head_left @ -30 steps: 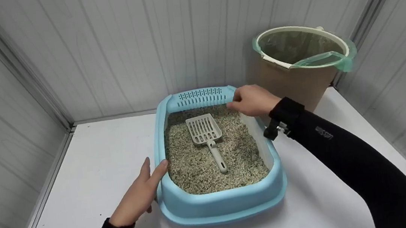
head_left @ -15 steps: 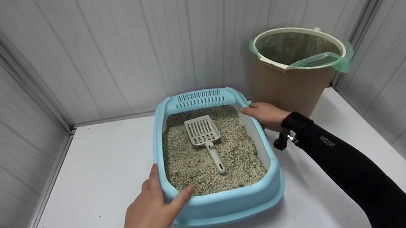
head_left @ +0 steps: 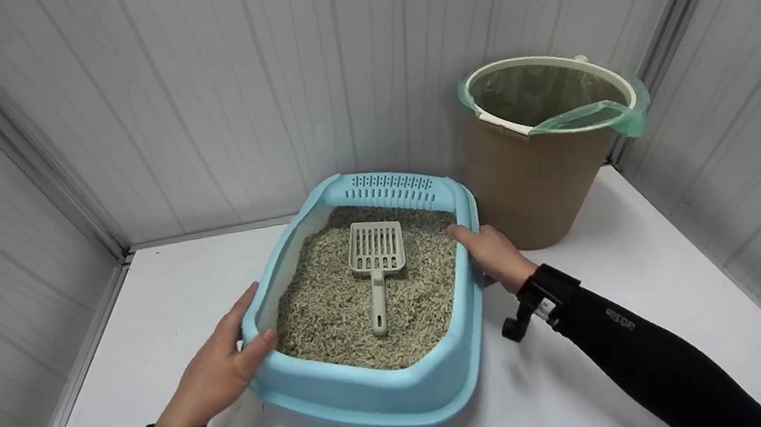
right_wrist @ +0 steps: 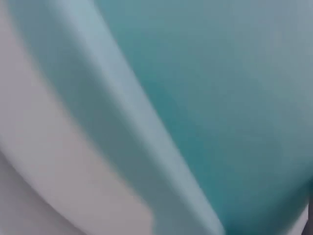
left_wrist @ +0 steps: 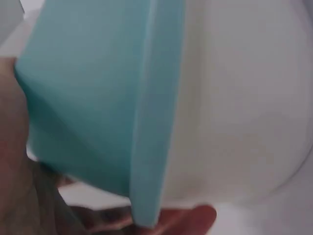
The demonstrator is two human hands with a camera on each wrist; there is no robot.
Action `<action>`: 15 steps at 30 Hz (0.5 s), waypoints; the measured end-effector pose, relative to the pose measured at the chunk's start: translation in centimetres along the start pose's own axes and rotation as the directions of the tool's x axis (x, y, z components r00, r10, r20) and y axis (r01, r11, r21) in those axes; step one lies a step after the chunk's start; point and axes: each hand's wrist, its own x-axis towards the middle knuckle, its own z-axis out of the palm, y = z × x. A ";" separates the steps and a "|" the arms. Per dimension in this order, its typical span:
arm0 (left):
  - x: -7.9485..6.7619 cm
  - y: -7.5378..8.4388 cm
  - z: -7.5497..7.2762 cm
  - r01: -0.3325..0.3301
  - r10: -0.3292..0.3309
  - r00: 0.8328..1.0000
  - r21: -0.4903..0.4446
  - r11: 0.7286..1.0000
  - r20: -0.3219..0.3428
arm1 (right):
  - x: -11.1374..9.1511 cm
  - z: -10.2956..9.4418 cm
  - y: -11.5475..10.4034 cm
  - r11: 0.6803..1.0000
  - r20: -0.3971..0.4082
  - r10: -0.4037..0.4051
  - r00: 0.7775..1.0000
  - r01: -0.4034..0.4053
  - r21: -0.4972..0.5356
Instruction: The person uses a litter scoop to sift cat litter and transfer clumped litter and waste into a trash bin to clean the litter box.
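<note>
A light blue litter box (head_left: 364, 395) with a white lower part stands on the white table, turned at an angle in the head view. Grey-beige cat litter (head_left: 334, 310) fills it, and a pale slotted litter scoop (head_left: 379, 298) lies on top, handle towards the front. My left hand (head_left: 216, 368) grips the box's front left corner, thumb over the rim. In the left wrist view, its fingers (left_wrist: 190, 220) curl under the blue lip. My right hand (head_left: 498, 258) holds the right side, thumb over the rim and fingers outside. The right wrist view shows mostly the box's blue wall (right_wrist: 234, 88).
A brown bin (head_left: 533, 183) with a cream rim and a green bag liner (head_left: 628, 122) stands at the back right, close to the box. Grey panelled walls (head_left: 213, 104) enclose the back and both sides of the white table (head_left: 130, 324).
The right hand has come down from the back right of the rim to its right side. The left hand has settled on the front left corner. The box has swung round, its front towards the left.
</note>
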 end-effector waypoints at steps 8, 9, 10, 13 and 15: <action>-0.1 -0.6 -2.5 -0.017 0.045 0.986 0.170 0.985 -0.160 | 0.2 -0.5 0.4 0.994 0.092 0.064 0.994 -0.072 0.081; -0.5 0.1 -2.0 -0.032 0.077 0.975 0.210 0.977 -0.208 | 0.9 -1.0 0.5 0.995 0.071 0.066 0.995 -0.071 0.074; -0.9 0.9 -1.2 -0.056 0.122 0.959 0.251 0.966 -0.256 | 1.6 -1.3 0.5 0.995 0.047 0.067 0.997 -0.070 0.066; -2.1 3.4 1.7 -0.210 0.350 0.871 0.383 0.900 -0.345 | 3.4 -2.1 0.8 0.996 -0.025 0.071 0.997 -0.069 0.054; -2.8 4.8 3.8 -0.333 0.491 0.815 0.445 0.832 -0.308 | 4.3 -2.1 1.0 0.997 -0.066 0.070 0.995 -0.068 0.033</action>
